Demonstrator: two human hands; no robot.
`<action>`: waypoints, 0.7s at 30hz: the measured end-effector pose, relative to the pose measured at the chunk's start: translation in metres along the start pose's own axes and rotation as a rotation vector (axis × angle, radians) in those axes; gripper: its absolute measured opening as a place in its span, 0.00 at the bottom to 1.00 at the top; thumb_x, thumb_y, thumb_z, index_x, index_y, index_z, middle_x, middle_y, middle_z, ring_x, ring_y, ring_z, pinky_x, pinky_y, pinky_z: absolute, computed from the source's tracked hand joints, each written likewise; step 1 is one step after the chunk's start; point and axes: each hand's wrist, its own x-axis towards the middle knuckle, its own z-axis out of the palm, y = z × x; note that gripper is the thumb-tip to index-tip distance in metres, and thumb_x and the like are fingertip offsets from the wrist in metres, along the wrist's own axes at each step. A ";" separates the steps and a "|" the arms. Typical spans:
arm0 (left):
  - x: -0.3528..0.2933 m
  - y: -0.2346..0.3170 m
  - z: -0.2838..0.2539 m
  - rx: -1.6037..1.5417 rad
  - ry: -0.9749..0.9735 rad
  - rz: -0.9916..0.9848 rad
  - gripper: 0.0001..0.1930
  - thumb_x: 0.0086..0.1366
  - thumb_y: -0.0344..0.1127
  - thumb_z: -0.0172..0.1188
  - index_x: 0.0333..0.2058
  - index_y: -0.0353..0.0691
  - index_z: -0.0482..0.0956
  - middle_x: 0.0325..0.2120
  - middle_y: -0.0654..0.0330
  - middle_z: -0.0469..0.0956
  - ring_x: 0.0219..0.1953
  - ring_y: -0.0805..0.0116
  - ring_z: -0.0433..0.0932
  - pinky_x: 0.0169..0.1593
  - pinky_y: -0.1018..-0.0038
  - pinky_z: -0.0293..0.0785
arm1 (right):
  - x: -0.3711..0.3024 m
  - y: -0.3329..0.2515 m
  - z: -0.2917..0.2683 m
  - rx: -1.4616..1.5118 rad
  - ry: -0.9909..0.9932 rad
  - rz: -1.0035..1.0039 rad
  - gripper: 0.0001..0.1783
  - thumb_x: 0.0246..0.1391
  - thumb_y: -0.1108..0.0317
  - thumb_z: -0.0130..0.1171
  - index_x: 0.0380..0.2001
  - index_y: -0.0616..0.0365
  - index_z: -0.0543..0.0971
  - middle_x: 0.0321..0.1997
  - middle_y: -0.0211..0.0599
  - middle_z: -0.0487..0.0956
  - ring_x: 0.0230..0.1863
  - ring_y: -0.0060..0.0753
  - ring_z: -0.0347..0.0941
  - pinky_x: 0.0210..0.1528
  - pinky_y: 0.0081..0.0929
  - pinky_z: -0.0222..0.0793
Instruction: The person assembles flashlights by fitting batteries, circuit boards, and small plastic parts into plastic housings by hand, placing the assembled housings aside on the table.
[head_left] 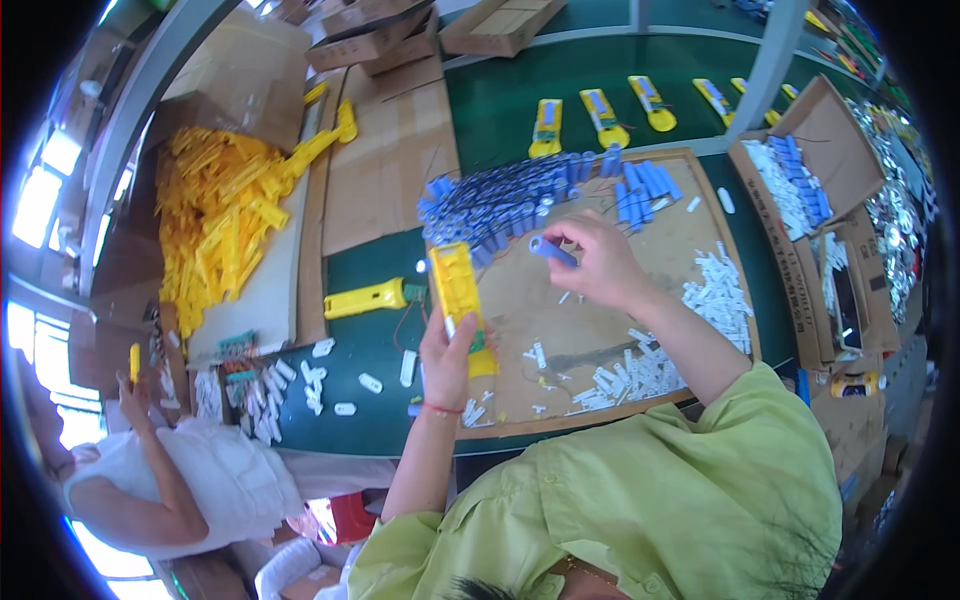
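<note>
My left hand (443,368) grips a yellow plastic flashlight housing (455,280), held upright with its hollow inner side showing. A green circuit board seems to sit at its lower end, partly behind my fingers. Just right of the housing, my right hand (600,265) pinches a blue cylindrical battery cell (553,250) between thumb and fingers, apart from the housing. Beyond both hands lies a heap of blue cells (500,200) with dark wires. Another yellow housing (365,298), wired to a small green board (413,293), rests on the table left of my left hand.
A wooden-edged board (590,330) carries small white plastic parts (635,380). Yellow housings (220,225) are piled at left. Filled yellow housings (603,115) line the green far table. An open carton (800,190) of cells stands right. A co-worker in white (190,480) sits left.
</note>
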 end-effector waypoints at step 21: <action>-0.032 0.011 0.017 -0.228 -0.180 -0.126 0.26 0.63 0.28 0.46 0.60 0.42 0.54 0.40 0.59 0.72 0.32 0.70 0.77 0.31 0.74 0.77 | -0.020 -0.058 0.040 -0.285 0.253 -0.829 0.13 0.38 0.70 0.57 0.32 0.60 0.78 0.43 0.36 0.76 0.46 0.34 0.72 0.46 0.30 0.71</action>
